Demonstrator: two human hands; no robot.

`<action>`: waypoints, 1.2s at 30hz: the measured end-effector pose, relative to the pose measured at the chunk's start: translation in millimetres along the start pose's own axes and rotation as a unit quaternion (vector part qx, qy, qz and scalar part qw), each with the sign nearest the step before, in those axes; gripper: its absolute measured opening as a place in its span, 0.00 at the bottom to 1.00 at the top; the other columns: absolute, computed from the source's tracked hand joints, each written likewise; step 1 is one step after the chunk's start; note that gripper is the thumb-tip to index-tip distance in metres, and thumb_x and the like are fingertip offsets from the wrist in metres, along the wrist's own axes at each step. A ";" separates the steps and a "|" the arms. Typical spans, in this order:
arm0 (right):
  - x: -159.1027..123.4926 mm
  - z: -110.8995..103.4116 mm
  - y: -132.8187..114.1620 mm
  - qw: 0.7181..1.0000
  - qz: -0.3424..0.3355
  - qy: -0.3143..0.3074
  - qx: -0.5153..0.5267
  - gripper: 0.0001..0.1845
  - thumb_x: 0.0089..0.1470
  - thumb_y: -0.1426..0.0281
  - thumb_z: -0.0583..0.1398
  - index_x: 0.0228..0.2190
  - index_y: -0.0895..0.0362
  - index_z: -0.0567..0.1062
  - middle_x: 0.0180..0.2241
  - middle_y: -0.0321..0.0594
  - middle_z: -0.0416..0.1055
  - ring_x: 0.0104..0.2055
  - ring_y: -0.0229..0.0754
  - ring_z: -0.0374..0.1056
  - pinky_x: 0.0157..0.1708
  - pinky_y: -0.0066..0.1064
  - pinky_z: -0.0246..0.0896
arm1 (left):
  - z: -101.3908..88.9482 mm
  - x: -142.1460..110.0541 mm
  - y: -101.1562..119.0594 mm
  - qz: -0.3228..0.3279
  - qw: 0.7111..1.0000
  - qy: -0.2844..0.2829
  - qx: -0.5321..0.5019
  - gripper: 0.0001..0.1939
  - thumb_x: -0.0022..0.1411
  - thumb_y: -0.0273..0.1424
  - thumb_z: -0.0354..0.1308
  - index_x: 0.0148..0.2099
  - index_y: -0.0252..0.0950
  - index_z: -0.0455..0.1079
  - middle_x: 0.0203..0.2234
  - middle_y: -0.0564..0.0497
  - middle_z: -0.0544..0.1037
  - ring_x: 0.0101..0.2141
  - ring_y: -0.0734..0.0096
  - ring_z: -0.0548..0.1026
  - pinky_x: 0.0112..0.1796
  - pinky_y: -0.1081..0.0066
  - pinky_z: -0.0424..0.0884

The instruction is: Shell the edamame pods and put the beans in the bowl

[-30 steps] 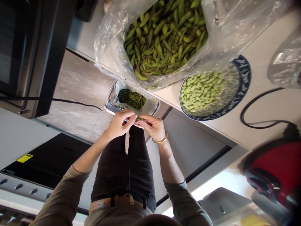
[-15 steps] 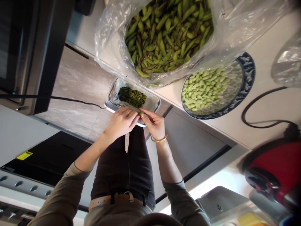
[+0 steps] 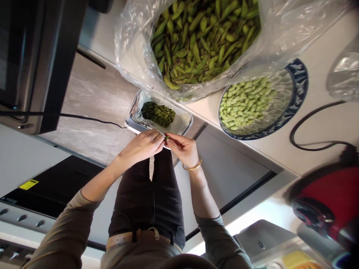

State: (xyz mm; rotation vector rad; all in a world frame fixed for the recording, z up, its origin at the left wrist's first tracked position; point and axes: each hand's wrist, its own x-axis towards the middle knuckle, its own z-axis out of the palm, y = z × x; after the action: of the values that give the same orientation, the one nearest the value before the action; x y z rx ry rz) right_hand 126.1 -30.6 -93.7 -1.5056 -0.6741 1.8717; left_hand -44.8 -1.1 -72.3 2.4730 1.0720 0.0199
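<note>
Two hands are pinching one green pod [image 3: 166, 138] above a lined bin.
In the head view, the left hand [image 3: 143, 146] is curling its closed fingers on one end of the pod, while the right hand [image 3: 186, 151] is gripping the other between thumb and forefinger; the lined bin [image 3: 132, 126] is holding dark green husks [image 3: 158, 114], and on the counter [image 3: 319, 149] an open plastic bag [image 3: 133, 52] of pods is lying beside a blue-rimmed bowl [image 3: 301, 80] of shelled beans [image 3: 244, 102].
</note>
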 end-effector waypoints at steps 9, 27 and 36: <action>-0.5 7.0 5.3 0.997 -0.009 0.032 -0.070 0.11 0.43 0.65 0.66 0.32 0.54 0.81 0.30 0.35 0.80 0.33 0.43 0.76 0.42 0.37 0.74 | 8.1 -3.0 -0.6 -0.008 1.000 0.005 0.008 0.06 0.61 0.24 0.51 0.31 0.33 0.66 0.23 0.49 0.73 0.29 0.66 0.74 0.32 0.69 0.70; 8.7 14.7 9.8 0.996 -0.001 -0.009 0.089 0.16 0.40 0.59 0.69 0.32 0.53 0.81 0.29 0.36 0.79 0.31 0.39 0.75 0.37 0.34 0.75 | 0.7 -3.1 -3.5 -0.095 0.975 0.118 -0.163 0.09 0.55 0.21 0.50 0.24 0.37 0.60 0.18 0.55 0.67 0.23 0.75 0.67 0.28 0.74 0.64; 16.3 19.3 17.3 0.990 0.004 0.009 0.140 0.18 0.41 0.62 0.69 0.37 0.52 0.80 0.36 0.38 0.80 0.40 0.42 0.75 0.44 0.39 0.73 | 17.4 -1.2 -6.2 -0.171 0.969 0.164 -0.069 0.09 0.60 0.25 0.49 0.27 0.36 0.64 0.20 0.52 0.68 0.27 0.70 0.69 0.31 0.71 0.66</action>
State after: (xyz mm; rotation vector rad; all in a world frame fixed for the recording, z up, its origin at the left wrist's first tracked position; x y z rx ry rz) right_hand 102.3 -29.9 -112.8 -1.3431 -0.3769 1.8682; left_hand -46.7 -5.0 -90.2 2.1753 1.5675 0.3970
